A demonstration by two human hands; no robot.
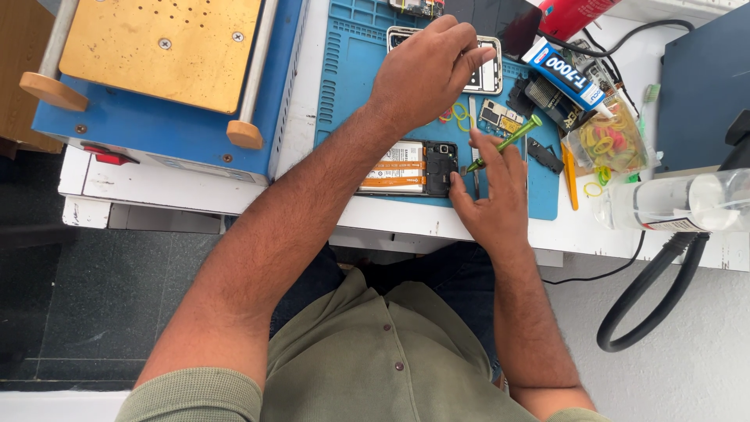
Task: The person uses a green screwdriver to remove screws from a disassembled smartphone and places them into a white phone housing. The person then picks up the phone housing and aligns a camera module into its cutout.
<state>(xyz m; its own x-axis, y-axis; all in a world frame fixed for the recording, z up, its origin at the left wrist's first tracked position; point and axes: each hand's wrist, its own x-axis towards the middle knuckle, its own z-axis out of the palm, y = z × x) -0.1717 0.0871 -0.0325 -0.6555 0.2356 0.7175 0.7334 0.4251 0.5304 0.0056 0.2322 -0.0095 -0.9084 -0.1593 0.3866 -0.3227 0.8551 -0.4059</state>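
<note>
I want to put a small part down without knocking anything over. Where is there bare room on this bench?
Bare blue mat lies left of the left hand, above the opened phone. The white bench edge below the blue machine is also free. It is crowded right of the right hand: circuit parts, a glue tube, a bag of rubber bands.

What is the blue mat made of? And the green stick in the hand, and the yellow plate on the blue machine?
The mat looks like soft rubber or silicone: dull blue, with moulded ridges and little trays. The green stick in the right hand seems clear hard plastic, shiny, with a dark metal tip. The plate looks like brass-coloured metal: flat, scuffed, held down with screws.
</note>
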